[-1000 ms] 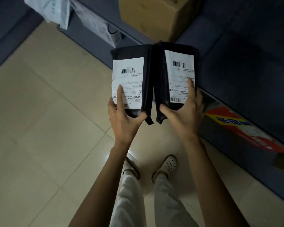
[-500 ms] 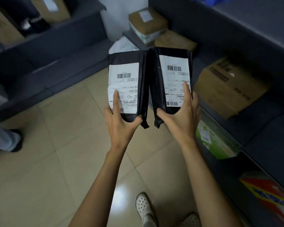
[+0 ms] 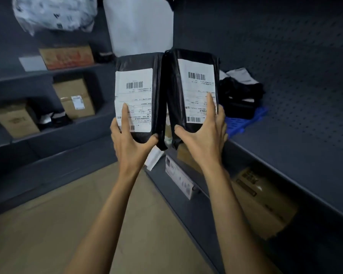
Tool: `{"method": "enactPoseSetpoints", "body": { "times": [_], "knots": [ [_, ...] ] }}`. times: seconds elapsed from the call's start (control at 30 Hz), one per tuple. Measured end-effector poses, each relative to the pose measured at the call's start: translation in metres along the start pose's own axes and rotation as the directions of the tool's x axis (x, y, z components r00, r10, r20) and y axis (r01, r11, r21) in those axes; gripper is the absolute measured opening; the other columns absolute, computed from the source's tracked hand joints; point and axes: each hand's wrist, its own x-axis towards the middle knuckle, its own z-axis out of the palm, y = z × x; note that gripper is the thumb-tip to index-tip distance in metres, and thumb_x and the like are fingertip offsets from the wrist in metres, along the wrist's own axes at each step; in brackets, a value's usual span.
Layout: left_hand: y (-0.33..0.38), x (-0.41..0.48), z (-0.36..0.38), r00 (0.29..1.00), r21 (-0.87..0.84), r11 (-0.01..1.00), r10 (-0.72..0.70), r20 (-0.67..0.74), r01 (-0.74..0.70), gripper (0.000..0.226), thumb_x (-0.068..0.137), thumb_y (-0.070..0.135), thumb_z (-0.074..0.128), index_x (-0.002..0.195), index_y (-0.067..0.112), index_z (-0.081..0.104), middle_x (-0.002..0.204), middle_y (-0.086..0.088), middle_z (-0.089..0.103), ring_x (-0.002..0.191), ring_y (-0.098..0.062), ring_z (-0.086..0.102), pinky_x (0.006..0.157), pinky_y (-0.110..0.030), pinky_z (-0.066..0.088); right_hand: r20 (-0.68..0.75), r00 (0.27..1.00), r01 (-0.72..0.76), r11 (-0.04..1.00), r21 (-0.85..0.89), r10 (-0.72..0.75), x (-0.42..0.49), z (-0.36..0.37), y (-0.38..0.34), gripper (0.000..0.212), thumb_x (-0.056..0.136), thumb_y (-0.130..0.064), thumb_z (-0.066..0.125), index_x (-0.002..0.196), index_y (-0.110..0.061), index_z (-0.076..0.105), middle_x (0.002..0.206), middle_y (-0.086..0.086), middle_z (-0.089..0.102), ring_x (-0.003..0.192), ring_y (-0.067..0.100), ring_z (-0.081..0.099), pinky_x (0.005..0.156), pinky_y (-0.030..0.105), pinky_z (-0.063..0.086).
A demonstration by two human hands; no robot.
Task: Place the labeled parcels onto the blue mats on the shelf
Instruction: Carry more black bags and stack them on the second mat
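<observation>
Person is holding up one black labeled parcel in each hand before dark grey shelving.
Left hand [image 3: 131,143] is gripping the bottom of the left parcel [image 3: 139,99], thumb hooked round its lower edge and forefinger lying straight up the white label; right hand [image 3: 204,141] is gripping the right parcel [image 3: 194,89] likewise. Both bags are standing upright in the air, touching along their inner edges. Blue mat [image 3: 244,121] is lying on the right shelf [image 3: 285,151] just beyond the right hand, dark packages [image 3: 240,97] sitting on it.
</observation>
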Motion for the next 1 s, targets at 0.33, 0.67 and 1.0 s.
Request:
{"method": "enactPoseSetpoints", "body": {
  "times": [0.33, 0.67, 1.0],
  "knots": [
    [0.081, 0.162, 0.128, 0.988, -0.047, 0.995, 0.096, 0.125, -0.091, 0.103, 0.064, 0.052, 0.065, 0.154, 0.041, 0.016, 0.151, -0.008, 0.025, 0.140, -0.027, 0.029, 0.113, -0.046, 0.033, -0.103, 0.994, -0.029, 0.998, -0.059, 0.023, 0.201, -0.039, 0.015, 0.106, 0.073, -0.056, 0.071, 0.156, -0.037, 0.008, 0.163, 0.007, 0.004, 0.146, 0.037, 0.015, 0.116, 0.053, 0.013],
    [0.083, 0.256, 0.253, 0.914, 0.110, 0.990, 0.041, 0.403, -0.093, 0.090, 0.075, 0.058, 0.067, 0.152, 0.042, 0.023, 0.148, -0.013, 0.029, 0.135, -0.037, 0.031, 0.111, -0.052, 0.033, -0.089, 0.955, -0.294, 0.942, -0.160, 0.283, 0.316, -0.022, 0.091, 0.103, 0.073, -0.061, 0.069, 0.156, -0.036, 0.012, 0.162, 0.012, 0.009, 0.144, 0.041, 0.019, 0.115, 0.055, 0.018],
    [0.062, 0.294, 0.286, 0.792, 0.248, 0.916, 0.111, 0.600, -0.316, 0.091, 0.077, 0.088, 0.033, 0.151, 0.037, 0.022, 0.148, -0.018, 0.032, 0.137, -0.040, 0.031, 0.107, -0.052, 0.033, -0.001, 0.947, -0.294, 0.863, -0.410, 0.322, 0.345, -0.007, 0.123, 0.111, 0.073, -0.070, 0.064, 0.154, -0.041, -0.007, 0.164, 0.009, -0.001, 0.146, 0.039, 0.014, 0.114, 0.054, 0.019]
  ]
}}
